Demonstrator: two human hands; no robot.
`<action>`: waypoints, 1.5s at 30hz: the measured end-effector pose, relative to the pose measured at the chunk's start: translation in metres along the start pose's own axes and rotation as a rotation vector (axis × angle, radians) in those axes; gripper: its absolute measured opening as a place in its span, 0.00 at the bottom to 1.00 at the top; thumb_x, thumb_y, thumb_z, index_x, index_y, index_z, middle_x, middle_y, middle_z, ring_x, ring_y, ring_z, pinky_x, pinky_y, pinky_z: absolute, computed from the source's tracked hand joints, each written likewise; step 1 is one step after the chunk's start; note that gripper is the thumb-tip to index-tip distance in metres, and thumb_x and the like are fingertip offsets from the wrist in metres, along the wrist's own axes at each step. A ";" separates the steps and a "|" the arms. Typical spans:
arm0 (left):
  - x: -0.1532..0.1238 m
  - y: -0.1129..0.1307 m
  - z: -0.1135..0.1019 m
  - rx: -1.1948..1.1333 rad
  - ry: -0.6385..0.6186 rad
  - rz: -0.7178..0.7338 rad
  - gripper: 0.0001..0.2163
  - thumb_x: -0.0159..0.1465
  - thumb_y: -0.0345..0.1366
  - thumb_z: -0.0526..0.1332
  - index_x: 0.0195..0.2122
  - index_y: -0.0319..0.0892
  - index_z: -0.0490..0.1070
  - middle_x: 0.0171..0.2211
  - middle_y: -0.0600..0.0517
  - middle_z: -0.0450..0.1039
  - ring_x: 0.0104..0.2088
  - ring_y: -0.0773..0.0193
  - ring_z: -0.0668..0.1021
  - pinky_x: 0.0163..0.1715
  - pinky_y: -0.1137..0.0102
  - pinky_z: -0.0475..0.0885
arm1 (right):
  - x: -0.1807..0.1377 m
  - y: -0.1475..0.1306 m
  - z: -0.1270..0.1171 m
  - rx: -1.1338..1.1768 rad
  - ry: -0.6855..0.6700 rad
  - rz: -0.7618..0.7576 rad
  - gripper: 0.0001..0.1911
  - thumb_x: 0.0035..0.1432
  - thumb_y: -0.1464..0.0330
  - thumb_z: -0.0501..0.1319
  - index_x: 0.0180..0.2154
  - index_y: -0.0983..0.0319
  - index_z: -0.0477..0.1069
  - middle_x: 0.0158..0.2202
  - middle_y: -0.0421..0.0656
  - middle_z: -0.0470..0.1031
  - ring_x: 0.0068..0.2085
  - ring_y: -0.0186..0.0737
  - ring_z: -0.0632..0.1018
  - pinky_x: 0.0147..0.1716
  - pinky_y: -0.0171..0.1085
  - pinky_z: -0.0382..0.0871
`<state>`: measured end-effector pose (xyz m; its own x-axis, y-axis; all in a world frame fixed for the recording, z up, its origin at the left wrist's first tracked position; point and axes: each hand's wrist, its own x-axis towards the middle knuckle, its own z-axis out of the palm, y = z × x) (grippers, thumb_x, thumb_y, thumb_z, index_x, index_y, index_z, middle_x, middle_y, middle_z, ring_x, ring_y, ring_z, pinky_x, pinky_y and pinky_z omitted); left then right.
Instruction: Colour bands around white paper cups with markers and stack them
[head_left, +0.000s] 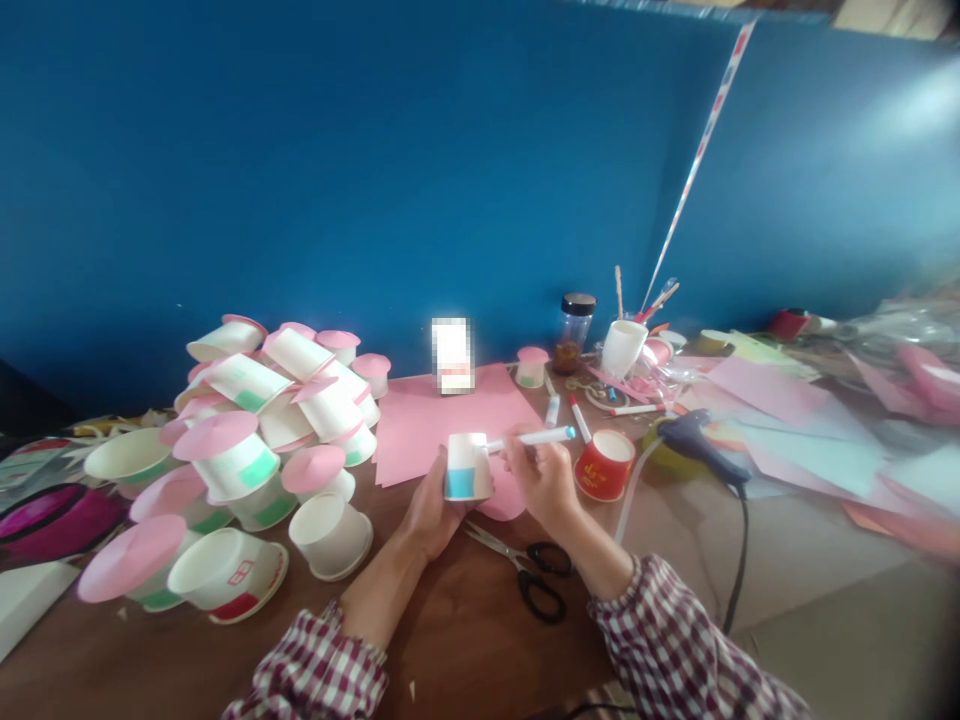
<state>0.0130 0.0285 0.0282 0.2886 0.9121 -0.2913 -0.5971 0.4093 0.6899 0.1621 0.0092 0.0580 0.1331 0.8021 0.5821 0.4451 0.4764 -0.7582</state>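
Note:
My left hand (433,510) is wrapped round a white paper cup (466,466), whose lower side carries a patch of blue colouring. A marker (536,437) with a light blue end is pinched in my right hand (541,480), its tip at the cup's right side. Whether the tip touches the cup, I cannot tell. Just behind my hands lies a round pink paper disc (504,497), partly covered. Scissors with black handles (536,577) rest on the table below my right hand.
Several cups with pink paper discs (225,455) are piled at the left. A red paper cup (604,466), a hot glue gun (701,445) and its cord lie right. Pink sheets (420,420), a lidded jar (574,330) and a white cup of sticks (624,348) stand behind.

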 end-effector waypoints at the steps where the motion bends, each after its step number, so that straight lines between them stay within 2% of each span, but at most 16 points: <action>1: 0.000 0.000 0.000 0.001 0.004 0.002 0.19 0.61 0.45 0.56 0.41 0.32 0.71 0.34 0.42 0.76 0.33 0.57 0.77 0.38 0.59 0.74 | 0.000 0.000 0.000 -0.002 -0.003 -0.004 0.10 0.61 0.66 0.54 0.31 0.63 0.69 0.24 0.41 0.74 0.24 0.35 0.75 0.25 0.30 0.70; 19: 0.002 0.000 -0.002 -0.032 -0.015 0.006 0.19 0.62 0.46 0.55 0.41 0.32 0.71 0.35 0.41 0.76 0.37 0.53 0.78 0.39 0.57 0.74 | -0.001 -0.003 -0.001 -0.006 -0.044 -0.008 0.11 0.61 0.66 0.53 0.32 0.63 0.70 0.22 0.41 0.74 0.22 0.34 0.75 0.23 0.30 0.69; 25: 0.002 -0.001 -0.002 -0.014 -0.022 0.015 0.20 0.62 0.46 0.55 0.44 0.32 0.70 0.37 0.40 0.75 0.38 0.54 0.78 0.39 0.58 0.74 | -0.004 -0.002 0.002 0.047 0.034 0.017 0.09 0.61 0.66 0.54 0.33 0.63 0.70 0.23 0.41 0.75 0.23 0.35 0.76 0.24 0.31 0.71; 31: 0.001 -0.002 -0.002 -0.003 -0.056 0.020 0.20 0.62 0.46 0.55 0.44 0.33 0.71 0.40 0.40 0.75 0.40 0.53 0.77 0.39 0.59 0.74 | -0.004 -0.009 0.002 0.062 -0.038 0.018 0.12 0.62 0.65 0.53 0.31 0.62 0.71 0.21 0.40 0.73 0.22 0.34 0.75 0.22 0.30 0.70; 45: 0.000 -0.002 -0.001 0.035 -0.075 0.029 0.20 0.62 0.47 0.55 0.45 0.33 0.70 0.41 0.40 0.75 0.41 0.53 0.76 0.41 0.59 0.73 | -0.005 -0.008 0.002 0.067 -0.045 0.012 0.10 0.61 0.66 0.54 0.32 0.63 0.70 0.22 0.40 0.74 0.22 0.34 0.75 0.22 0.30 0.70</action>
<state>0.0135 0.0277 0.0267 0.3273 0.9187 -0.2209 -0.5804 0.3800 0.7202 0.1556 0.0024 0.0609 0.0976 0.8224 0.5604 0.3836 0.4885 -0.7837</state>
